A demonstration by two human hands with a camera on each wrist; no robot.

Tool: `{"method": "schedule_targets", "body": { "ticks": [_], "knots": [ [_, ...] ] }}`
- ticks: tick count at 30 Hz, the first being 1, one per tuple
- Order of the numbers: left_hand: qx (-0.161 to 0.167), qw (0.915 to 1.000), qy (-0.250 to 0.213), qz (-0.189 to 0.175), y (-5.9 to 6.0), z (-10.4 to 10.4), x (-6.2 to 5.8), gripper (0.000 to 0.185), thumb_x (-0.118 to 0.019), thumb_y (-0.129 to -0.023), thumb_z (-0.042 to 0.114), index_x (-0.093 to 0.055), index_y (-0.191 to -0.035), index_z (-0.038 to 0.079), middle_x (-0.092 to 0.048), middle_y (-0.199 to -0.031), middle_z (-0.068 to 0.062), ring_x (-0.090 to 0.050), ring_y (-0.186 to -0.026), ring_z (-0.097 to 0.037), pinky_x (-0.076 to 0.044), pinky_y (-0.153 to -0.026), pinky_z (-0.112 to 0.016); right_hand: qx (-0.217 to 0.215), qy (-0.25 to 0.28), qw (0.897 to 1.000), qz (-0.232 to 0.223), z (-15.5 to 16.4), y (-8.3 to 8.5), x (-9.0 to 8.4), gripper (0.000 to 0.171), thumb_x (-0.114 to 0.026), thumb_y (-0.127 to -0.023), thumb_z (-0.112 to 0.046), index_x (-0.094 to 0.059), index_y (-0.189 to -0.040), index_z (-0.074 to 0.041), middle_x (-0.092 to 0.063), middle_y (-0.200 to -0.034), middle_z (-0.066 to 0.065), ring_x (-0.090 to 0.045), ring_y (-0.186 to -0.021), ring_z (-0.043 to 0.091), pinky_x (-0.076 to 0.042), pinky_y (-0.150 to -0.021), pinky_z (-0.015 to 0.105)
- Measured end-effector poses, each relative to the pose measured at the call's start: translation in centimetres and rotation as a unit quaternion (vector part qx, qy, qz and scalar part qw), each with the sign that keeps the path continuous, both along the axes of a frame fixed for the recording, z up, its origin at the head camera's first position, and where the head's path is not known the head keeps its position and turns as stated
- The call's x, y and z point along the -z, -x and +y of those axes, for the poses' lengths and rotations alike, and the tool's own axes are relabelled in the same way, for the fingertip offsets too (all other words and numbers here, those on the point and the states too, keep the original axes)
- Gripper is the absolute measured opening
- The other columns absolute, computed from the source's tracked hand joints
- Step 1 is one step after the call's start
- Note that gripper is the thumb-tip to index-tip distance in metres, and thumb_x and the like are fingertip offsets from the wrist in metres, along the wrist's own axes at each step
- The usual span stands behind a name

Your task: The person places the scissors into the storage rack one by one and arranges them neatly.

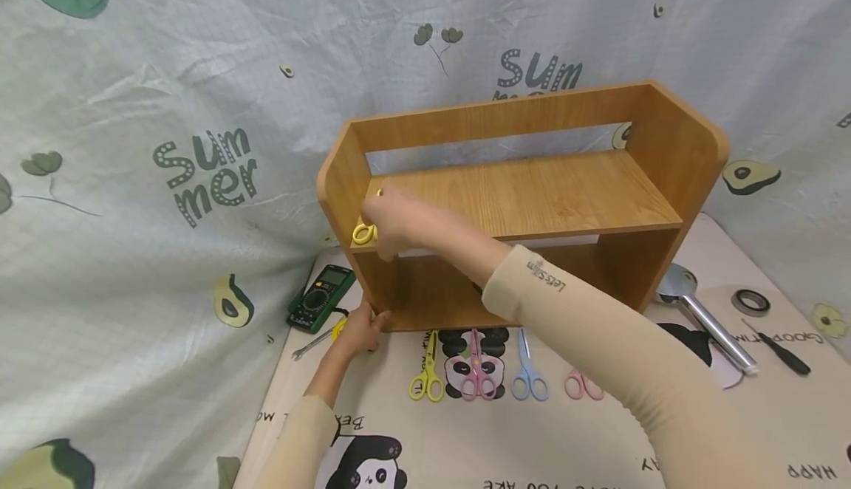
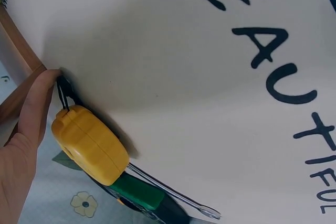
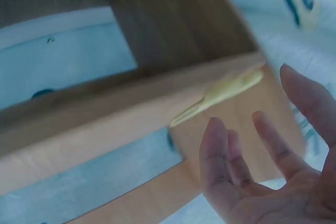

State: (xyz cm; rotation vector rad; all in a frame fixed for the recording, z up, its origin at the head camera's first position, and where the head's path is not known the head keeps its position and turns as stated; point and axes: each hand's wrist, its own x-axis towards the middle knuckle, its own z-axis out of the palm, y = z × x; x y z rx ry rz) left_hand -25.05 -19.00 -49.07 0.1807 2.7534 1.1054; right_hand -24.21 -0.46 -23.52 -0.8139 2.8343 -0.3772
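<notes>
A wooden two-tier shelf point(image 1: 565, 186) stands on the table. Yellow scissors point(image 3: 226, 90) lie at the left end of its upper board, their handle loops near the front edge. Beside them is my right hand point(image 1: 402, 223), fingers spread and holding nothing; the right wrist view shows a gap between fingertips and scissors. My left hand point(image 1: 360, 330) grips the lower front left corner of the shelf, thumb at the front and fingers along the outer side. Close to that hand lies a yellow tape measure point(image 2: 92, 145) with a black strap.
A green multimeter point(image 1: 319, 298) and a wrench point(image 1: 311, 346) lie left of the shelf. In front are yellow scissors point(image 1: 431, 360), pink scissors point(image 1: 475, 371), blue scissors point(image 1: 526, 363) and partly hidden pink scissors point(image 1: 577, 387). At right: a metal utensil point(image 1: 714, 326), tape roll point(image 1: 737, 303), screwdriver point(image 1: 784, 352).
</notes>
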Motion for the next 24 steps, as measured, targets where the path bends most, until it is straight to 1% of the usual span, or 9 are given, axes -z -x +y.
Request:
{"method": "schedule_targets", "body": {
  "ticks": [3, 4, 6, 8, 10, 13, 16, 20, 24],
  "knots": [
    [-0.001, 1.0, 0.002, 0.001, 0.1, 0.0, -0.2, 0.055, -0.055, -0.108, 0.015, -0.028, -0.153, -0.001, -0.057, -0.143, -0.032, -0.069, -0.089, -0.033, -0.053, -0.062, -0.032, -0.026, 0.011, 1.0, 0.009, 0.7, -2.1, 1.5, 0.045, -0.073, -0.088, -0.004, -0.064, -0.132, -0.008, -0.058, -0.13, 0.013, -0.051, -0.107, 0.022, -0.05, -0.078, 0.029],
    [-0.001, 1.0, 0.003, 0.001, 0.1, 0.0, -0.3, 0.055, -0.055, -0.108, 0.015, -0.028, -0.153, 0.0, -0.058, -0.143, -0.031, -0.069, -0.09, -0.032, -0.053, -0.063, -0.032, -0.035, 0.016, 0.999, 0.005, 1.0, -2.7, 2.0, 0.042, -0.073, -0.088, -0.003, -0.065, -0.129, -0.007, -0.059, -0.128, 0.013, -0.053, -0.105, 0.023, -0.051, -0.077, 0.03],
    [0.0, 1.0, 0.006, 0.003, 0.2, -0.1, -0.2, 0.054, -0.056, -0.108, 0.014, -0.029, -0.153, 0.0, -0.059, -0.141, -0.031, -0.069, -0.09, -0.031, -0.053, -0.063, -0.031, -0.049, 0.019, 0.999, 0.0, 1.3, -3.9, 3.2, 0.036, -0.076, -0.089, -0.007, -0.068, -0.124, -0.007, -0.06, -0.125, 0.014, -0.055, -0.102, 0.021, -0.051, -0.076, 0.029],
    [0.003, 1.0, 0.006, 0.006, 0.2, -0.1, -0.1, 0.054, -0.055, -0.107, 0.014, -0.03, -0.152, -0.001, -0.06, -0.14, -0.031, -0.068, -0.09, -0.031, -0.052, -0.062, -0.031, -0.055, 0.025, 0.998, -0.009, 1.6, -4.8, 4.6, 0.031, -0.078, -0.089, -0.01, -0.07, -0.119, -0.007, -0.061, -0.121, 0.014, -0.057, -0.097, 0.021, -0.05, -0.073, 0.028],
    [0.004, 0.9999, 0.006, 0.009, 0.3, -0.1, 0.0, 0.055, -0.055, -0.107, 0.013, -0.029, -0.153, -0.001, -0.061, -0.139, -0.032, -0.069, -0.089, -0.03, -0.051, -0.061, -0.03, -0.052, 0.024, 0.998, -0.025, 1.6, -5.5, 5.9, 0.03, -0.081, -0.088, -0.012, -0.07, -0.117, -0.008, -0.061, -0.119, 0.014, -0.059, -0.091, 0.02, -0.051, -0.068, 0.026],
    [0.0, 1.0, 0.001, 0.001, 0.3, -0.1, 0.1, 0.055, -0.055, -0.108, 0.014, -0.028, -0.154, 0.0, -0.061, -0.138, -0.031, -0.068, -0.082, -0.031, -0.049, -0.057, -0.029, -0.031, 0.015, 0.997, -0.062, 1.4, -6.1, 7.9, 0.034, -0.083, -0.086, -0.012, -0.071, -0.118, -0.01, -0.058, -0.12, 0.013, -0.06, -0.087, 0.019, -0.05, -0.063, 0.024],
    [-0.001, 1.0, 0.0, 0.002, 0.2, -0.1, 0.1, 0.053, -0.054, -0.107, 0.013, -0.029, -0.153, -0.001, -0.061, -0.136, -0.031, -0.067, -0.076, -0.03, -0.047, -0.055, -0.029, -0.011, 0.004, 0.995, -0.099, 1.0, -6.6, 10.2, 0.038, -0.085, -0.084, -0.012, -0.072, -0.12, -0.012, -0.057, -0.125, 0.013, -0.059, -0.085, 0.018, -0.051, -0.063, 0.024],
    [0.0, 0.9998, 0.007, 0.019, -0.1, 0.1, 0.0, 0.05, -0.055, -0.106, 0.012, -0.033, -0.148, -0.006, -0.063, -0.133, -0.034, -0.066, -0.076, -0.027, -0.045, -0.055, -0.028, 0.003, -0.006, 0.992, -0.127, 0.5, -6.9, 13.6, 0.033, -0.086, -0.083, -0.014, -0.073, -0.113, -0.012, -0.059, -0.128, 0.014, -0.06, -0.088, 0.02, -0.054, -0.064, 0.027],
    [-0.003, 0.9998, 0.009, 0.017, -0.2, 0.3, 0.0, 0.053, -0.056, -0.107, 0.013, -0.031, -0.15, -0.006, -0.061, -0.136, -0.035, -0.066, -0.08, -0.028, -0.045, -0.055, -0.028, 0.024, -0.015, 0.989, -0.146, 0.1, -6.9, 16.7, 0.027, -0.087, -0.082, -0.015, -0.072, -0.104, -0.011, -0.061, -0.126, 0.016, -0.06, -0.093, 0.025, -0.053, -0.064, 0.031]
  ]
}}
